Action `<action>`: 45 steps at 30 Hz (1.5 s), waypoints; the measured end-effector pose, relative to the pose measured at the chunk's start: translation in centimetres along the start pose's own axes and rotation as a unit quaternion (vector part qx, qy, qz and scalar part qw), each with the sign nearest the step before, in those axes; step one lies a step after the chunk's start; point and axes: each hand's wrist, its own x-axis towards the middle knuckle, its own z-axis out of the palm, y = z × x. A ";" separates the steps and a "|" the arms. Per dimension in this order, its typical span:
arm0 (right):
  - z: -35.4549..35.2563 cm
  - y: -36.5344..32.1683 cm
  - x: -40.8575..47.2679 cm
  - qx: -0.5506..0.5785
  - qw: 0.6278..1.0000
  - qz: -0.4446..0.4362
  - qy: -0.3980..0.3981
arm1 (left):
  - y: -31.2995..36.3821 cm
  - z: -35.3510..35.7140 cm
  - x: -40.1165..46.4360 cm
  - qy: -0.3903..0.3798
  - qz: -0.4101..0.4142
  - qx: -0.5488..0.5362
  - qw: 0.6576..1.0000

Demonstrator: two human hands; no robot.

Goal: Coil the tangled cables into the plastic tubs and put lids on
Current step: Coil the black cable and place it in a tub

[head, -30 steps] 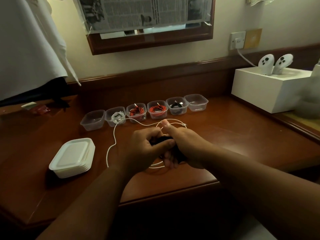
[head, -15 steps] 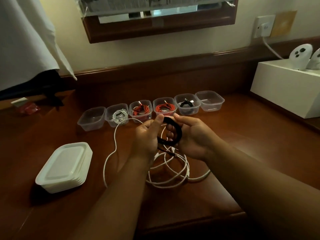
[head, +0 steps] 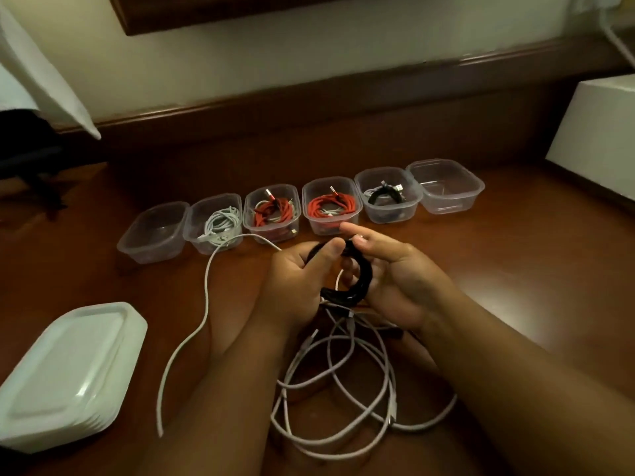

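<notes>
Both hands (head: 343, 280) lower, black coil (head: 357, 285) gripped

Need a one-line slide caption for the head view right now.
Both hands, left and right, hold a coiled black cable over loose white cables, before six tubs.

Furnished domestic or hotel-type room; polished wooden desk (head: 515, 269) with raised wooden back rail (head: 309, 97) along a cream wall; framed wooden panel (head: 240, 12) above the desk; white box (head: 598, 132) at the desk's right end.
</notes>
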 end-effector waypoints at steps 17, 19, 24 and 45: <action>1.0 1.0 -1.4 -0.193 0.978 -0.075 -0.001 | -0.4 -0.3 -1.1 -0.016 0.159 0.161 0.974; 1.0 1.1 -1.3 -0.200 0.974 -0.102 0.013 | -0.3 -0.2 -1.1 0.000 0.158 0.186 0.970; 0.8 0.3 -1.5 -0.196 0.974 -0.115 -0.001 | 0.6 -0.2 -1.6 0.052 0.179 0.231 0.955; 1.2 -0.9 -2.0 0.036 0.992 -0.119 -0.006 | 1.3 2.7 -2.3 0.206 0.161 0.074 0.962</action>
